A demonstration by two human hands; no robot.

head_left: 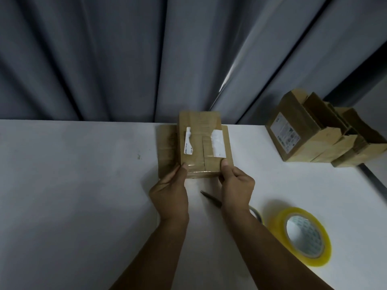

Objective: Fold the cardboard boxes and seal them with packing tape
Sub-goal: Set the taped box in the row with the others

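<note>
We log the cardboard box at the far middle of the tabletop, near edge lifted or just resting, can't tell which. Left hand and right hand each pinch that near edge: thumb pressed on top, fingers curled underneath and mostly hidden. We read the two-corner hold as squaring the box and keeping its flaps shut along the centre seam, where glossy tape and torn white labels show. A loose brown flap sticks out left of the box.

The tape roll lies flat right of the box and nearer us, in easy reach for sealing. A dark pointed tool, probably scissors, sits just nearer than the box and is part hidden by the right hand. The stack of boxes stands far right of the box, parked aside; we can't tell if they're finished.
</note>
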